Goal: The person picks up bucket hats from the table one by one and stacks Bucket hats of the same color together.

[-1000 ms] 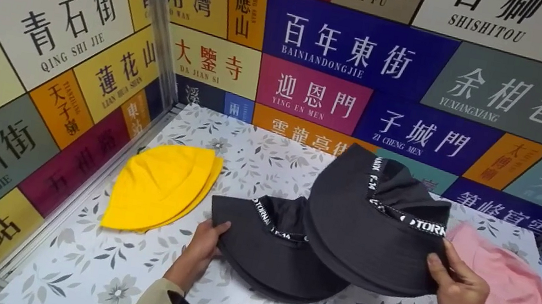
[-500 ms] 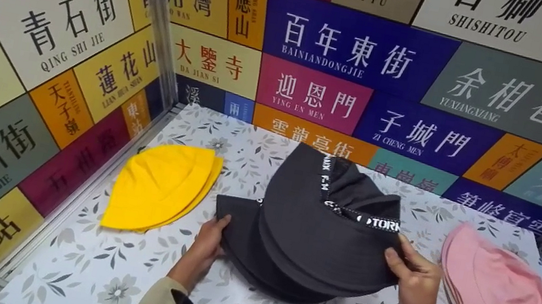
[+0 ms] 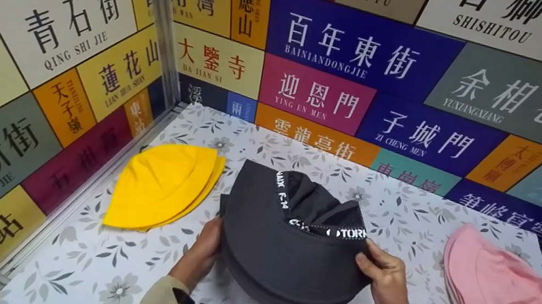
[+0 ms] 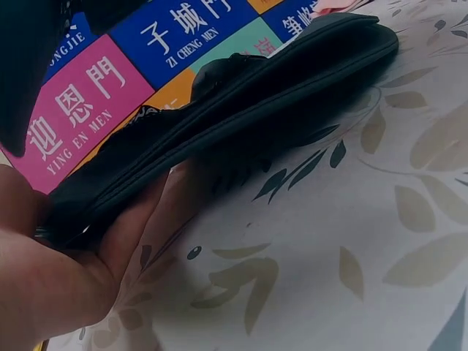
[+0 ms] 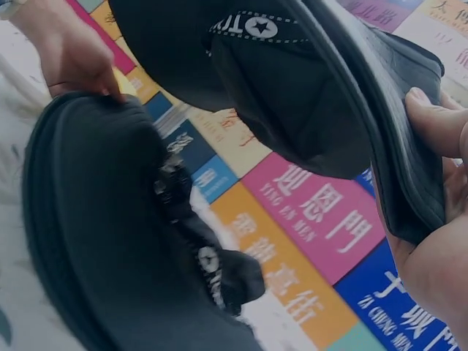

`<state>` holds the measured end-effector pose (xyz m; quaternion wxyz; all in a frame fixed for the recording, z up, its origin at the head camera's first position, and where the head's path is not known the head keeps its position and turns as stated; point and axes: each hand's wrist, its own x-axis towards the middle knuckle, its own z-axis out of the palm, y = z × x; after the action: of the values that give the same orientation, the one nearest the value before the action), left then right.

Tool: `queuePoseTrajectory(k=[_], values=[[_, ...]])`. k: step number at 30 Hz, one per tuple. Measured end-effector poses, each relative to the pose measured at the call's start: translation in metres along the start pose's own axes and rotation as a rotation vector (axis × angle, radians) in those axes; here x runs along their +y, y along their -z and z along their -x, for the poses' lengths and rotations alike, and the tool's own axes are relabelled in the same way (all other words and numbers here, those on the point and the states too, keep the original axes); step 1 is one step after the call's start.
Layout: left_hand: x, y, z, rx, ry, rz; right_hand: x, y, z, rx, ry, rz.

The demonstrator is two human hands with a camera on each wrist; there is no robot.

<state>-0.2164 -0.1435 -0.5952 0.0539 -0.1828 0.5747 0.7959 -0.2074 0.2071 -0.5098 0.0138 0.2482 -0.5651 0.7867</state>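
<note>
Two dark grey bucket hats overlap in the middle of the head view. The upper hat, its white-lettered sweatband showing, is held at its right brim edge by my right hand, thumb on top. My left hand grips the lower hat by its brim; in the head view the upper one mostly covers it. A gap between the two shows in the right wrist view. Each brim has doubled edges; whether folded or stacked, I cannot tell. Part of my left hand's fingers is hidden beneath the brim.
A yellow bucket hat lies at the left of the white leaf-patterned table. At the right lies a pink bucket hat with layered brim edges. Sign-covered panels stand along the back and sides.
My right hand has carried the upper dark hat leftward and down, so it now covers most of the lower one. My left hand keeps its hold with little movement.
</note>
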Motion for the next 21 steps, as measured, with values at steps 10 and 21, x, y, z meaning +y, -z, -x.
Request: queuePoseTrajectory(k=[10,21], values=[[0.003,-0.001,-0.001,0.029,-0.013,-0.001,0.022,0.022,-0.003,0.128,-0.278,0.172],[0.003,0.001,-0.003,-0.022,0.069,-0.001,0.034,0.046,-0.013,0.124,-0.498,0.701]])
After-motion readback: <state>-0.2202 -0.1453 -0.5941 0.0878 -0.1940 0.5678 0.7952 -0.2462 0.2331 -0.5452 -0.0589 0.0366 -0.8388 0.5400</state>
